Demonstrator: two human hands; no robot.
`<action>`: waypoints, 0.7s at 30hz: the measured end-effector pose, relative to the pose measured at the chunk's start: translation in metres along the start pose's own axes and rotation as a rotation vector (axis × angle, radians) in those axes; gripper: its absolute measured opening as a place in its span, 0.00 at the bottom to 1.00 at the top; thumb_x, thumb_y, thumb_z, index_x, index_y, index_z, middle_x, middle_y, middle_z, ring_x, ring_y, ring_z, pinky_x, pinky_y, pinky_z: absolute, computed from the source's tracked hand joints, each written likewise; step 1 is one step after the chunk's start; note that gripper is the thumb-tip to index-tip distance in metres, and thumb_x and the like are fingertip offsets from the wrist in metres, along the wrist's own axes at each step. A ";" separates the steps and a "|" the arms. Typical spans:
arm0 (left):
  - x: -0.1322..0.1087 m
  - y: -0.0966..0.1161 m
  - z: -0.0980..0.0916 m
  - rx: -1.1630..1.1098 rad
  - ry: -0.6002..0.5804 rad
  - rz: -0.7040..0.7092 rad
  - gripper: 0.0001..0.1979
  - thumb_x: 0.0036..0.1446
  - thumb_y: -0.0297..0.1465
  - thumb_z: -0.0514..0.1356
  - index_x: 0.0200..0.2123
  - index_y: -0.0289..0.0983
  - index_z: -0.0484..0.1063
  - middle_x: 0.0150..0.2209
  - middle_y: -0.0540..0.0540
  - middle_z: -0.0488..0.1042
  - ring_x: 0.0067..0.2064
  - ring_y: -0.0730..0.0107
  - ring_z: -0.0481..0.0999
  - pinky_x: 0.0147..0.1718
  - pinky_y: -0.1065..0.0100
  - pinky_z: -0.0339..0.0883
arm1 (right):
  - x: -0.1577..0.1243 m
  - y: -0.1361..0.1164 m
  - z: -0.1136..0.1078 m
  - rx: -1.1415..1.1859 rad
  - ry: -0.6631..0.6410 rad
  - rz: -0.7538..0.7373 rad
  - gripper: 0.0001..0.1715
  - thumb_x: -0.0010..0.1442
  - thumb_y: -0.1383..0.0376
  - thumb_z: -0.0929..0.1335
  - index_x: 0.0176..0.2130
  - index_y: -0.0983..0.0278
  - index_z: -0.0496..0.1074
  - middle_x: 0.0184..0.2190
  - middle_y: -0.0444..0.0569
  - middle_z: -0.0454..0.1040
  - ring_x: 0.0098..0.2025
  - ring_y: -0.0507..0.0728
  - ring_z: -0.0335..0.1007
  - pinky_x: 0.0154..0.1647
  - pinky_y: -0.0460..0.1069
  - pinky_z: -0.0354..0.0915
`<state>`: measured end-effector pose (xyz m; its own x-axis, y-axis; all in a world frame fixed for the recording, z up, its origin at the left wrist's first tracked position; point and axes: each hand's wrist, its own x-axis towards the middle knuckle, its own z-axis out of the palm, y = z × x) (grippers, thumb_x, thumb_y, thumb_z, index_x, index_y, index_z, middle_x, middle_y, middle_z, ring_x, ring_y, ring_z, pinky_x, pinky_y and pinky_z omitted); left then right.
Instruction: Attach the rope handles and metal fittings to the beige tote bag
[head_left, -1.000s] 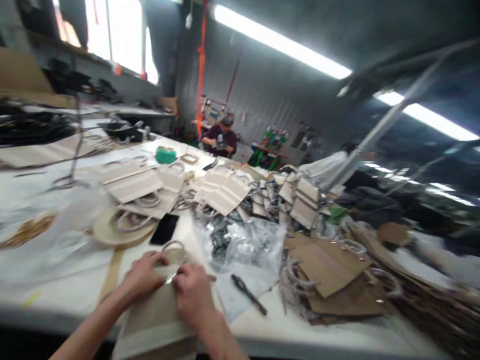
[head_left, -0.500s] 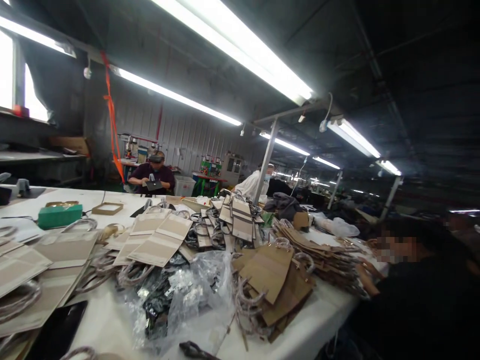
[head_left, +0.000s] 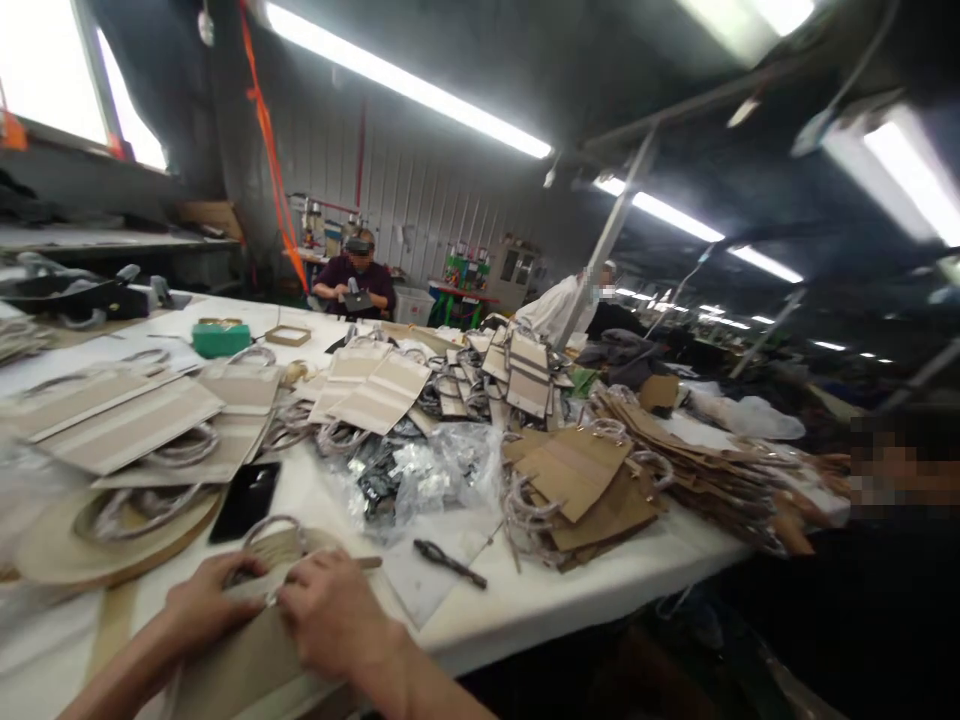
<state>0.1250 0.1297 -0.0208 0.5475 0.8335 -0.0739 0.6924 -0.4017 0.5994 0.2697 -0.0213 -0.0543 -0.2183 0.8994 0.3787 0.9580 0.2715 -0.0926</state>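
Both of my hands rest on a beige paper bag (head_left: 232, 665) lying flat at the table's near edge. My left hand (head_left: 204, 610) has its fingers curled on the bag's top edge beside its looped handle (head_left: 274, 528). My right hand (head_left: 330, 615) presses down on the bag close beside the left, fingers bent, pinching something small that I cannot make out. A short stick-like piece (head_left: 370, 563) pokes out past the right hand's fingers.
A black phone (head_left: 245, 500), a black tool (head_left: 448, 563), a clear plastic bag of dark parts (head_left: 409, 475) and piles of beige bags (head_left: 135, 425) and brown bags (head_left: 577, 480) crowd the white table (head_left: 540, 595). Three other people sit or stand farther off.
The view swung up and right away from the table, then came back down. My hands are in view again on the same bag, much as they were a second ago.
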 end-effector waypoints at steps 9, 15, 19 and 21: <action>-0.002 -0.043 0.019 -0.022 -0.091 -0.143 0.23 0.39 0.38 0.69 0.42 0.46 0.86 0.56 0.41 0.83 0.60 0.33 0.79 0.63 0.44 0.73 | -0.135 0.077 -0.074 0.149 0.485 0.727 0.15 0.77 0.61 0.66 0.48 0.61 0.83 0.45 0.57 0.84 0.49 0.64 0.80 0.56 0.59 0.75; -0.004 -0.040 0.023 -0.068 -0.058 -0.196 0.21 0.37 0.36 0.73 0.40 0.47 0.85 0.55 0.44 0.82 0.60 0.36 0.77 0.61 0.46 0.74 | -0.147 0.121 -0.050 0.114 0.089 0.719 0.17 0.71 0.54 0.72 0.50 0.62 0.83 0.45 0.54 0.82 0.45 0.62 0.81 0.48 0.55 0.75; -0.016 -0.028 0.018 -0.070 -0.058 -0.229 0.20 0.37 0.32 0.74 0.40 0.48 0.85 0.56 0.44 0.81 0.60 0.38 0.76 0.61 0.48 0.73 | -0.131 0.119 -0.026 0.049 -0.004 0.688 0.21 0.72 0.48 0.69 0.46 0.62 0.81 0.45 0.59 0.82 0.50 0.67 0.80 0.51 0.58 0.75; -0.021 -0.020 0.014 -0.059 -0.081 -0.250 0.22 0.39 0.30 0.73 0.42 0.49 0.86 0.59 0.44 0.79 0.62 0.38 0.75 0.61 0.48 0.73 | -0.135 0.121 -0.022 0.075 0.035 0.674 0.26 0.73 0.45 0.66 0.48 0.62 0.80 0.44 0.60 0.82 0.48 0.69 0.80 0.50 0.60 0.74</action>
<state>0.1061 0.1148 -0.0430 0.4000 0.8702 -0.2877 0.7835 -0.1618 0.6000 0.4196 -0.1176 -0.0965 0.4296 0.8692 0.2447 0.8666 -0.3206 -0.3824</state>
